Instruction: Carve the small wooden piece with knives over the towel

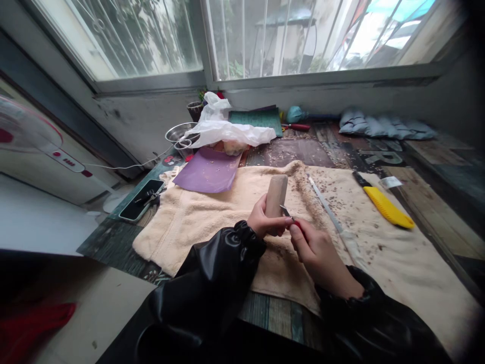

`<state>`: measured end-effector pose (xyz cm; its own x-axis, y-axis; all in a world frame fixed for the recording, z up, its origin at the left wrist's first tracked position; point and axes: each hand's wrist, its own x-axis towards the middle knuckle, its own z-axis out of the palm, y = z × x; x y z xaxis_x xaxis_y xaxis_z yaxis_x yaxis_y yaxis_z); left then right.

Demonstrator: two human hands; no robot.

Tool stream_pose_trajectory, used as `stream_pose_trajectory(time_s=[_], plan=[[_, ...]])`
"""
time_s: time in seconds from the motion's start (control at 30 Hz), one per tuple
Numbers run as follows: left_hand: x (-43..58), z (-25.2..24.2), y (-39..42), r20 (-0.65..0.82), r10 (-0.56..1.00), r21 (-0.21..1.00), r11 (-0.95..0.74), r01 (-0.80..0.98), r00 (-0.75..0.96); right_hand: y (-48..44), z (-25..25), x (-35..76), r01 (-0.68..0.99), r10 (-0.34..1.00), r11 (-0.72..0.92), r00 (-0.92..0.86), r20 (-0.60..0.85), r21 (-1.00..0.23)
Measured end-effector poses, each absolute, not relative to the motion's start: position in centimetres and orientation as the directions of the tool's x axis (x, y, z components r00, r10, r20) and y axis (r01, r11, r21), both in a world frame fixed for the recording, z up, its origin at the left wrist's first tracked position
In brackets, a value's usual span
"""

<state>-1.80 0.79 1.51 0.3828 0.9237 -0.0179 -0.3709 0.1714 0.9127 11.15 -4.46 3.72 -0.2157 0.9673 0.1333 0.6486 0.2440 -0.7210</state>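
My left hand (263,218) is closed around the lower part of a wooden block (277,194) with rounded corners, held up on a slant over the towel. In my right hand (316,253) is a carving knife (297,223) with a red handle, most of it hidden by my fingers. Its short metal blade lies against the right side of the block. My left thumb reaches across to the knife near its blade. Beneath both hands spreads a cream towel (204,227), strewn with brown wood shavings on its right half.
On the towel lie a thin saw blade (326,205), a yellow-handled folding saw (388,206) and a purple sheet (208,169). A phone (142,201) with keys on it rests at the left edge. Behind are a plastic bag (231,132), metal bowl (178,132) and green mat (257,119).
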Motion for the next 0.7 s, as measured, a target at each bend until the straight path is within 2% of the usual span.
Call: stream_pose_trajectory(time_s=[0.7], plan=[[-1.84,1.97,0.37,0.003,0.925,0.938,0.128,-0.321,0.380,-4.82,3.60,10.80,0.628,0.960,0.277,-0.200,0.194,-0.727]])
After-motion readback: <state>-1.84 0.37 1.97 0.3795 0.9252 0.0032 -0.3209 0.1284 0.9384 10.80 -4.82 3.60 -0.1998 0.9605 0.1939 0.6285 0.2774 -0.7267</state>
